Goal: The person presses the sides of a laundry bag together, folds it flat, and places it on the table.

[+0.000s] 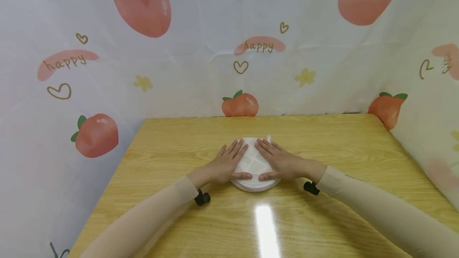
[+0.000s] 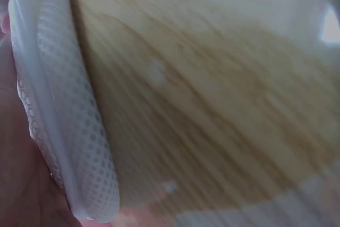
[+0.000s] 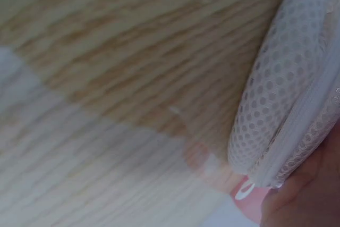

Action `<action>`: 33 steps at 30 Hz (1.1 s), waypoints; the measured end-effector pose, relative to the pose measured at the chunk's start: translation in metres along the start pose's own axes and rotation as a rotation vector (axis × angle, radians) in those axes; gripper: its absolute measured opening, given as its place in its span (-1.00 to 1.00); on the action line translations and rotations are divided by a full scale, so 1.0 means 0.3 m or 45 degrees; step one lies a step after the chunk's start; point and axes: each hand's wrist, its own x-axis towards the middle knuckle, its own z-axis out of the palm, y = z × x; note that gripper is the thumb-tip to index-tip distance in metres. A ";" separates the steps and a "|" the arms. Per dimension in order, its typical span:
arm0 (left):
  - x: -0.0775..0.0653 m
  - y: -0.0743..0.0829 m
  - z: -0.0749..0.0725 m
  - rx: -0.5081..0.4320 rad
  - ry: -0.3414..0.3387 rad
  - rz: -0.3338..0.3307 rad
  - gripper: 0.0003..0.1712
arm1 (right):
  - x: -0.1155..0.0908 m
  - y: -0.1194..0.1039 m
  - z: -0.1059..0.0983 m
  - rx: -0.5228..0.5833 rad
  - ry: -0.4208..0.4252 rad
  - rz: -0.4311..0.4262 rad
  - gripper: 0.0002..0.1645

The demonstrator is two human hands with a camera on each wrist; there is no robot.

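Observation:
A white round mesh zip bag (image 1: 254, 164), resembling a laundry bag, lies flattened on the wooden table. My left hand (image 1: 226, 165) rests on its left side, fingers straight and pointing away, thumb along the near part. Mirroring it, my right hand (image 1: 281, 163) lies on the right side with fingers straight. Both thumbs point toward each other with a small gap between them. In the left wrist view, the bag's mesh side wall (image 2: 79, 99) stands beside my palm. The right wrist view shows the mesh wall (image 3: 276, 78) and a white zipper band (image 3: 303, 115) near my palm.
The wooden table (image 1: 172, 142) spreads around the bag, with a bright light reflection in front. A white cloth backdrop (image 1: 193, 23) with peach prints hangs behind and at the sides. Black wrist camera mounts (image 1: 203, 198) sit under both wrists. A small white tab (image 1: 269, 137) sticks out at the bag's far edge.

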 end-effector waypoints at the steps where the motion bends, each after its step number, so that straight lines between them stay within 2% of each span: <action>1: 0.002 -0.003 0.001 0.016 -0.011 0.002 0.18 | 0.002 0.000 0.001 -0.004 -0.004 -0.004 0.29; 10: 0.016 -0.025 0.018 0.095 -0.049 0.027 0.20 | 0.025 0.005 0.016 0.015 -0.045 -0.045 0.32; 18: 0.012 -0.025 0.025 0.071 -0.039 0.036 0.19 | 0.021 0.030 0.047 -0.034 -0.031 -0.006 0.32; 21: 0.006 -0.021 0.018 0.092 -0.021 0.035 0.16 | 0.020 0.034 0.027 0.069 -0.034 -0.040 0.21; 24: -0.004 -0.010 0.010 0.179 0.006 0.049 0.12 | 0.012 0.040 -0.008 0.247 -0.051 -0.046 0.01; 26: -0.013 0.000 0.002 0.251 0.048 0.098 0.07 | 0.003 0.046 -0.031 0.352 -0.038 -0.028 -0.11; 28: -0.023 0.013 -0.006 0.325 0.098 0.182 -0.01 | -0.005 0.052 -0.049 0.411 -0.008 -0.010 -0.18; 33: -0.042 0.042 -0.028 0.446 0.192 0.416 -0.17 | 0.002 0.070 -0.090 0.357 0.087 -0.043 -0.26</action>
